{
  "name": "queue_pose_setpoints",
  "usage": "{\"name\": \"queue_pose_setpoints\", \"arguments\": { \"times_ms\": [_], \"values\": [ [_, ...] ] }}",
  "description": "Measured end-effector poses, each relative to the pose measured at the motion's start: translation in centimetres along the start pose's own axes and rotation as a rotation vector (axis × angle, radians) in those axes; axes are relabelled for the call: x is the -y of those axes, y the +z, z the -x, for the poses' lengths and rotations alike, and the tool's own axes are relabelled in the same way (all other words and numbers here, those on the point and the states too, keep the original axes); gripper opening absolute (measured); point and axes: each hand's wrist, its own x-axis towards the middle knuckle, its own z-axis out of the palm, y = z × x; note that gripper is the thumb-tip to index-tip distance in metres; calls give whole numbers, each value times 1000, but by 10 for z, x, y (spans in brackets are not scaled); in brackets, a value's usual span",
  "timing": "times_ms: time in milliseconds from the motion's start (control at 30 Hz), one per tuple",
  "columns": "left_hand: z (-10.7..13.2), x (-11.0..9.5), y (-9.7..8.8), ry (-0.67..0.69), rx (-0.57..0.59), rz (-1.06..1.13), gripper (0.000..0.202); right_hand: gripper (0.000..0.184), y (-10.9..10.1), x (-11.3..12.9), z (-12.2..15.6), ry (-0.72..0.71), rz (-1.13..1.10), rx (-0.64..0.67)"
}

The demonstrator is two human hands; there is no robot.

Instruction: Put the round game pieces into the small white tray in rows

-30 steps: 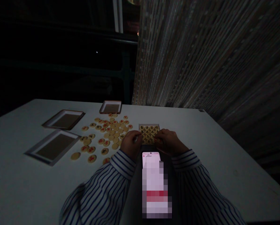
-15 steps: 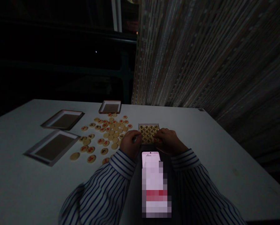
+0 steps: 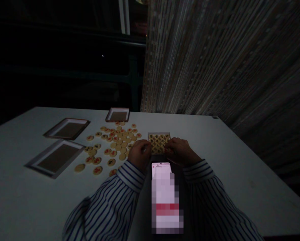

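A small box (image 3: 159, 134) lies in front of me, filled with rows of round Chinese chess pieces (image 3: 159, 141) marked in black. My left hand (image 3: 140, 154) is closed at the box's left side, its fingertips against the edge. On the opposite side my right hand (image 3: 179, 150) is closed too, with curled fingers at the right edge and over the outermost pieces. Both hands hide the box's sides, and the dim light blurs the fingertips. To the left of my left hand many loose Chinese chess pieces (image 3: 118, 142) are scattered, some red-marked, some black-marked, others blank side up.
Three open box parts stand on the white table (image 3: 227, 187): a lid-like tray (image 3: 117, 119) at the back, a second tray (image 3: 68, 134) at left, and a grey-rimmed tray (image 3: 55, 173) nearer me. A lit phone (image 3: 165, 197) is below my hands. A curtain (image 3: 190, 60) hangs behind.
Almost nothing differs. Both hands stay at the box's sides, and the view has shifted very slightly.
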Motion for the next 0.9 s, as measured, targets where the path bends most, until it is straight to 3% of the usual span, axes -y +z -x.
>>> {"name": "queue_pose_setpoints", "arguments": {
  "times_ms": [400,567,700,800,900],
  "values": [
    [0,1,-1,5,13,-3,14,26,-4,-1,2,30,-14,-55],
    [1,2,0,18,-3,-10,14,12,-8,-4,0,56,-46,-263],
    [3,0,-1,50,-20,-43,12,11,-7,-5,-1,101,-46,-413],
    [6,-3,-3,42,3,-85,13,14,-4,-7,-2,212,-77,-460],
    [9,-6,-4,27,25,-120,17,21,0,-11,-1,392,-133,-421]
  ]
}}
